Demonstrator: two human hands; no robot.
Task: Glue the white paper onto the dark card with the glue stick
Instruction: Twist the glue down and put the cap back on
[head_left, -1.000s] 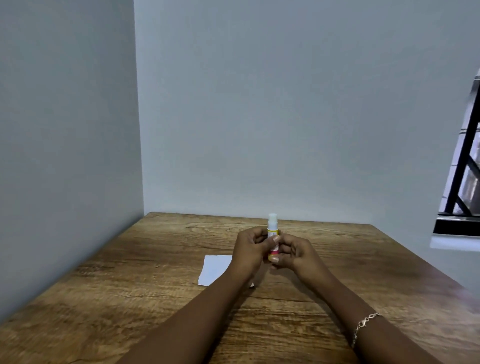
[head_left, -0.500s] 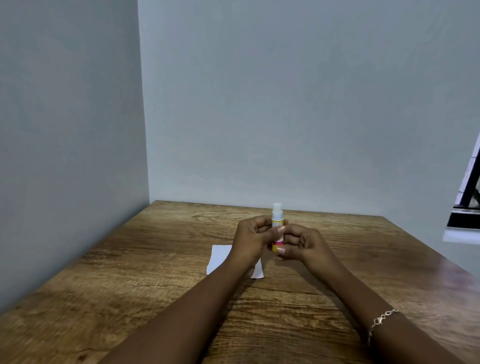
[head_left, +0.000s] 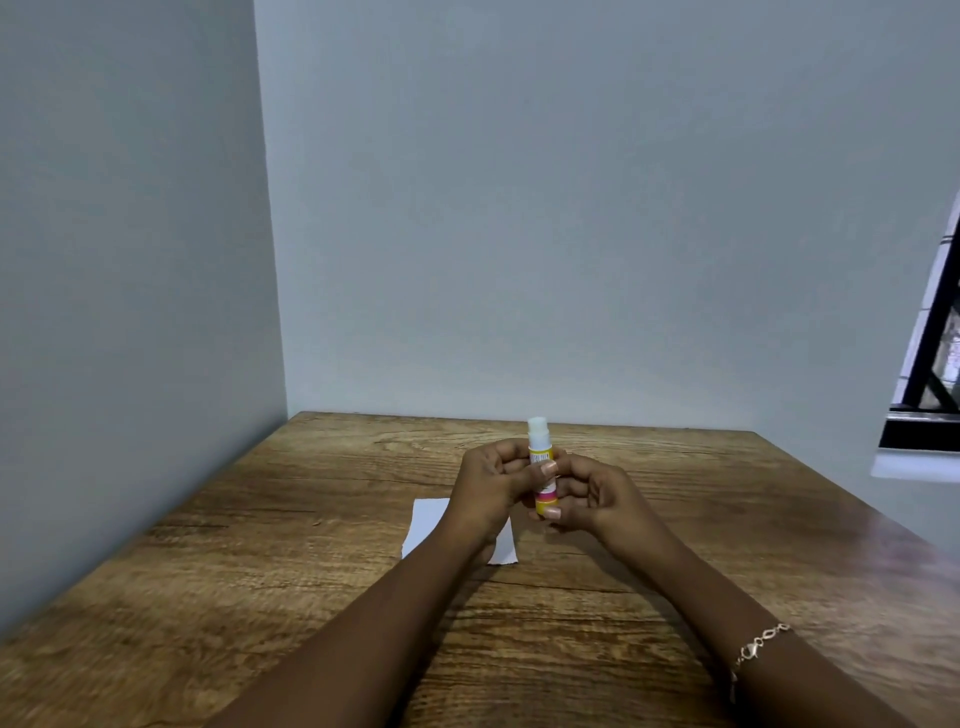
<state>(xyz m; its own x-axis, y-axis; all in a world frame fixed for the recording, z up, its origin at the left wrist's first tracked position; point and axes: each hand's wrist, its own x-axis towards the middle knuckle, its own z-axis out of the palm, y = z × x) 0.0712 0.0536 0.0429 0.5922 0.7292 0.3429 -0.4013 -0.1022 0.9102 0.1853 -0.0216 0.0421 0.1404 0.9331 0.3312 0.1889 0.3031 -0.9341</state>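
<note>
A yellow and pink glue stick (head_left: 540, 457) stands upright between my two hands, its white glue tip bare at the top. My left hand (head_left: 491, 483) grips the upper barrel with thumb and fingers. My right hand (head_left: 589, 496) pinches the stick's base. Both hover above the wooden table (head_left: 291, 587). The white paper (head_left: 427, 525) lies flat on the table under my left hand and wrist, partly covered by them. No dark card shows in view, and no cap is visible.
Grey walls close off the table at the back and the left. A dark-framed window (head_left: 930, 358) sits at the right edge. A thin bracelet (head_left: 758, 647) circles my right wrist.
The view has shifted slightly, so hands and paper sit a little differently in frame. My hands keep the same hold on the glue stick; the glue tip looks slightly more extended.
</note>
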